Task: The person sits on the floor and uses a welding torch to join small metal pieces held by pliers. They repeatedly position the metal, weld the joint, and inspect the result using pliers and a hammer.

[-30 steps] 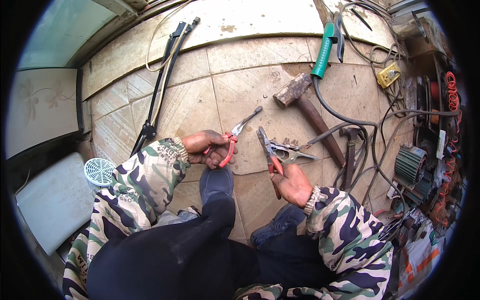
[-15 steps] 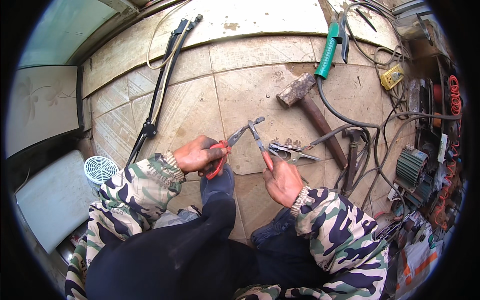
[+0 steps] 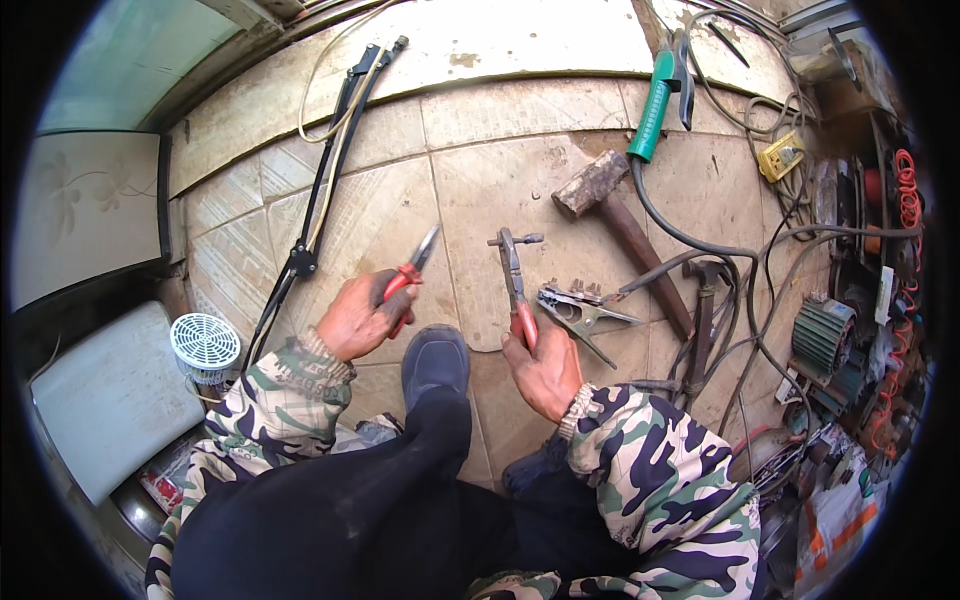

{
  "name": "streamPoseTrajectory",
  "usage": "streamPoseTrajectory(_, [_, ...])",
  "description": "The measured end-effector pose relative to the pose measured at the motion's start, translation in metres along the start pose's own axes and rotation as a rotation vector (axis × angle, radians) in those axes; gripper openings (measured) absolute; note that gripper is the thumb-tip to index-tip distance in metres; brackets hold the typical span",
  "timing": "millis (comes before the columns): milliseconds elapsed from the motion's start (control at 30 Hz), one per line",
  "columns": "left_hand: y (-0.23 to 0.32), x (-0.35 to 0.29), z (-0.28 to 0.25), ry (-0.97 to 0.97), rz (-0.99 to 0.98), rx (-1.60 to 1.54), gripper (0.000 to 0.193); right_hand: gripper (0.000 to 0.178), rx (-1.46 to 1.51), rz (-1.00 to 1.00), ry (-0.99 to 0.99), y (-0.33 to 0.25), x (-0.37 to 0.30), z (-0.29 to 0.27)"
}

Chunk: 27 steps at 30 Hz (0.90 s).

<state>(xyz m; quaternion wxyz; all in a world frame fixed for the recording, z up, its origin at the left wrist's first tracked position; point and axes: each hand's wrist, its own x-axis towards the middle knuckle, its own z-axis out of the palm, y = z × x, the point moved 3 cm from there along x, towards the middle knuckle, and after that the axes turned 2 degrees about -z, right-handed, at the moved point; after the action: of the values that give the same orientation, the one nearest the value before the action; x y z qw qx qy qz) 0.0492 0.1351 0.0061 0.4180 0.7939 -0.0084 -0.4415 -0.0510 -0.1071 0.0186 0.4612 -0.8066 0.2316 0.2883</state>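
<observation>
My left hand is closed around the red handles of a pair of pliers, whose narrow jaws point up and to the right, touching nothing. In my right hand is a second pair of red-handled pliers. Its jaws grip a short dark metal pin or bolt, which sticks out on both sides. The two tools are apart. Just right of the right-hand pliers, a metal earth clamp lies on the tiles. My shoe stands between the hands.
A sledgehammer and a smaller hammer lie to the right among cables. Beyond are a green-handled welding electrode holder and a yellow socket box. A black folding arm lies left, near a round white grille.
The left-hand pliers have come away from the metal piece and moved left. My right hand has shifted slightly left, its pliers now more upright with the piece in their jaws.
</observation>
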Motion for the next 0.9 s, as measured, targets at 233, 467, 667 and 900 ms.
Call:
streamPoseTrajectory(233, [-0.007,-0.016,0.004,0.492,0.135,0.459,0.054,0.029,0.201,-0.187,0.163,-0.024,0.0,0.018])
streamPoseTrajectory(467, [0.043,-0.012,0.095,-0.262,0.081,-0.891,0.066,0.076,0.222,-0.301,0.249,-0.036,-0.003,0.045])
streamPoseTrajectory(667, [0.017,0.019,0.095,-0.061,0.041,-0.931,0.039,0.083,-0.305,-0.465,-0.145,-0.044,-0.034,-0.02])
streamPoseTrajectory(900, [0.016,0.044,0.052,0.081,0.113,-0.298,0.021,0.037,-0.745,0.096,-0.228,0.093,-0.106,-0.23])
